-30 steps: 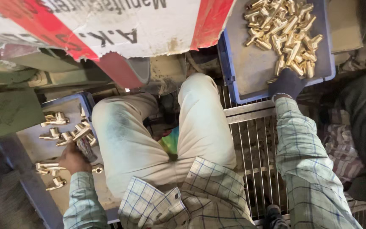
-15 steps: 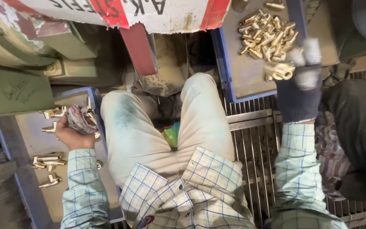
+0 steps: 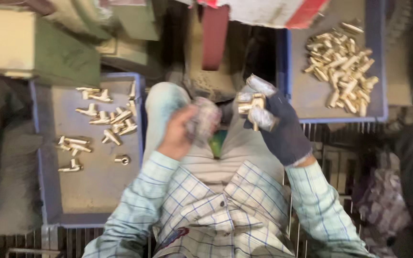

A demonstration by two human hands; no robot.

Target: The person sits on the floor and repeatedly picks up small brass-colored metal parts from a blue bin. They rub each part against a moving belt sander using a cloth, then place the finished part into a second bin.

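My right hand [image 3: 278,126], in a dark blue glove with taped fingertips, holds a brass fitting [image 3: 250,102] up over my lap. My bare left hand [image 3: 182,136] grips a crumpled grey rag [image 3: 204,119] just left of the fitting, a short gap apart from it. Both hands are raised above my knees in light trousers. A blue tray [image 3: 48,191] on my left holds several scattered brass fittings [image 3: 108,119]. Another blue tray [image 3: 376,62] at the upper right holds a heap of brass fittings [image 3: 340,64].
A green machine body [image 3: 58,50] stands at the upper left, and a red bar [image 3: 214,40] hangs ahead of my knees. A metal grating [image 3: 331,157] lies under me. A dark bundle of cloth [image 3: 383,200] sits at the right.
My right hand carried a fitting from the right tray down to my lap. My left hand lifted the rag from the left tray and moved right to meet it.
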